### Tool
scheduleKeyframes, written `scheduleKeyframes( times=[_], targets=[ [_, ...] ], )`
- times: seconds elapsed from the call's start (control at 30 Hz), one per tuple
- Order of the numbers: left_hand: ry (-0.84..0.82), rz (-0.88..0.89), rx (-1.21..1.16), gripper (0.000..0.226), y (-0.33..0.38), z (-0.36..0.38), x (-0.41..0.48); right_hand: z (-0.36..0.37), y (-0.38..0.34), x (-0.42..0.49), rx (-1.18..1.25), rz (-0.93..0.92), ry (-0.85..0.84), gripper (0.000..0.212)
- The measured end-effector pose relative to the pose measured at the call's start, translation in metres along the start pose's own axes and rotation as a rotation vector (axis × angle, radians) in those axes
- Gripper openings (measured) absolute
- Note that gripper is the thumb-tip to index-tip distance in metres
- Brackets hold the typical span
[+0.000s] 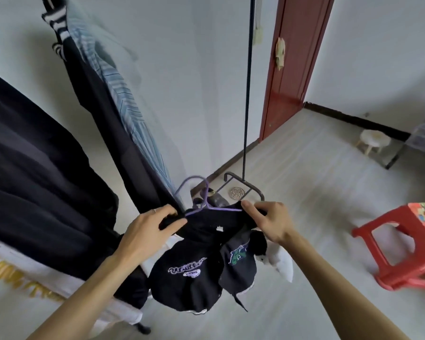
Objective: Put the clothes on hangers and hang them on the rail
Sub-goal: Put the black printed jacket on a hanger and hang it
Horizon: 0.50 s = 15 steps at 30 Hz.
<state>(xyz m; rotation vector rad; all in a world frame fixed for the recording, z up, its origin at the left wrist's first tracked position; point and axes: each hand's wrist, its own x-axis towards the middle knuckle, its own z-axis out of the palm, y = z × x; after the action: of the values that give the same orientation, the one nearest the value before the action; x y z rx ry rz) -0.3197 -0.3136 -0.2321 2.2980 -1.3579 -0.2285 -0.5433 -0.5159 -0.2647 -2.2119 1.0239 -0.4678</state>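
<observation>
A black jacket [196, 263] with purple and green embroidered patches hangs bunched between my hands at the lower centre. A purple hanger [201, 197] sticks out of its collar, hook pointing up and left. My left hand [150, 229] grips the jacket's left shoulder over the hanger's end. My right hand [268, 222] pinches the right shoulder at the hanger's other end. The rack's upright pole [247, 82] rises just behind. Several garments hang at the left: black clothes [35, 173], a dark one [103, 111] and a blue striped shirt [130, 104].
The rack's metal foot [245, 186] rests on the floor by a round floor drain [236, 193]. A red plastic stool [402, 246] stands at the right. A small white stool [374, 142] is far right, near a red door frame [292, 69].
</observation>
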Motion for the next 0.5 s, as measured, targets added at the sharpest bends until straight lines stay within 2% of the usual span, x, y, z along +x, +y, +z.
scheduleKeyframes(
  times=[0.13, 0.27, 0.5],
  targets=[
    [-0.020, 0.124, -0.003, 0.027, -0.007, 0.002, 0.000, 0.021, -0.009, -0.002, 0.013, 0.018, -0.055, 0.064],
    [-0.136, 0.092, -0.087, 0.024, 0.003, 0.001, 0.015, 0.035, -0.016, 0.001, 0.026, 0.008, -0.040, 0.062],
    [-0.029, 0.192, -0.089, 0.028, 0.015, 0.003, 0.028, 0.045, -0.031, 0.004, 0.048, -0.165, 0.053, 0.042]
  ],
)
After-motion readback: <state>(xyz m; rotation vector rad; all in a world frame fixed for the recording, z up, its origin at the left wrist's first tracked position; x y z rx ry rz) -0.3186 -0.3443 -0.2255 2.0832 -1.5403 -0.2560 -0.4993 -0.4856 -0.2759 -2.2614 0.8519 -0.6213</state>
